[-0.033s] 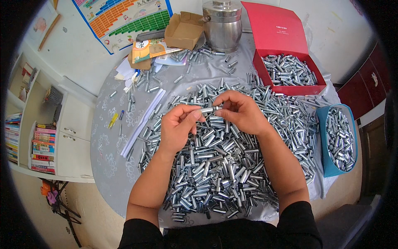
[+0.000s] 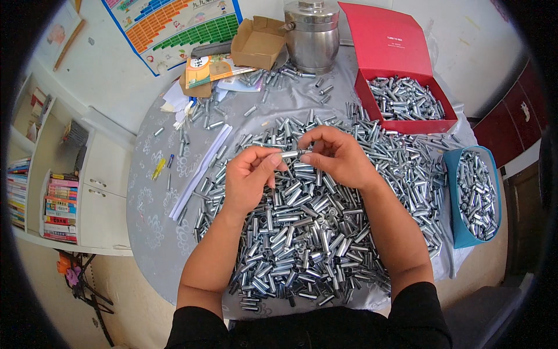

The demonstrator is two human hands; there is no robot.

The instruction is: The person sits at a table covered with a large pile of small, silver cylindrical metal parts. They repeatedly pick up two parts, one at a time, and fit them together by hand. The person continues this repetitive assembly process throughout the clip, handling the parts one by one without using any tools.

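Note:
Between my two hands, above the heap, a silver expansion bolt [image 2: 289, 155] lies nearly level. My left hand [image 2: 246, 179] pinches its left end between thumb and fingers. At the right end, with a darker ring near the tip, the thumb and forefinger of my right hand [image 2: 342, 158] are closed on it. Under both hands spreads a wide heap of loose metal bolts and sleeves [image 2: 308, 232], lying in all directions. The undersides of my fingers and the bolt's covered ends are hidden.
A red box [image 2: 401, 124] of metal pieces stands at the back right, a blue bin [image 2: 465, 235] of them at the right edge. Behind are a steel pot [image 2: 312, 41], a cardboard box [image 2: 256, 43] and books [image 2: 212, 68]. A folded white strip [image 2: 200, 174] borders the heap's left.

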